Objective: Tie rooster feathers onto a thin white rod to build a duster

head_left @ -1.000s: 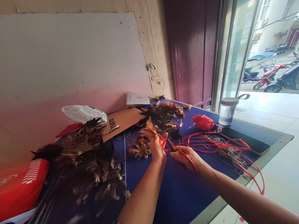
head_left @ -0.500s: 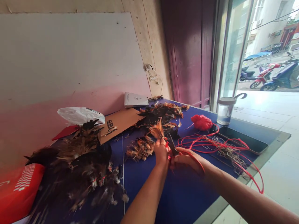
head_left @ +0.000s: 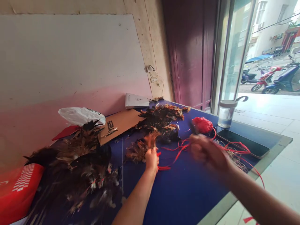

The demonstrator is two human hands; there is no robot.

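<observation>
We locate the feather bunch (head_left: 152, 139) above the middle of the bench (head_left: 180, 190), brown tips pointing up. The left hand (head_left: 152, 159) carries it; we read its grip as narrow, with the fingers closed around the base. Red ribbon (head_left: 164, 168) protrudes from this grip toward the right.

The right hand (head_left: 202, 151) is raised over the bench, well apart from the left. It is blurred, but we see its grip folded around scissors, whose dark blades (head_left: 193, 127) project past the fingers. We cannot tell whether the blades are parted.

Just behind the right hand we find a red ball of cord (head_left: 203, 124). Beside its forearm lies a tangle of pale string (head_left: 237, 157) and red strands, next to a dark flat device (head_left: 243, 143). A lidded clear jar (head_left: 227, 115) stands behind the device.

A smaller feather clump (head_left: 136, 151) rests just left of the held bunch. Farther left we note a large feather heap (head_left: 82, 156), a cardboard sheet (head_left: 123, 122) and a white plastic bag (head_left: 81, 115).
</observation>
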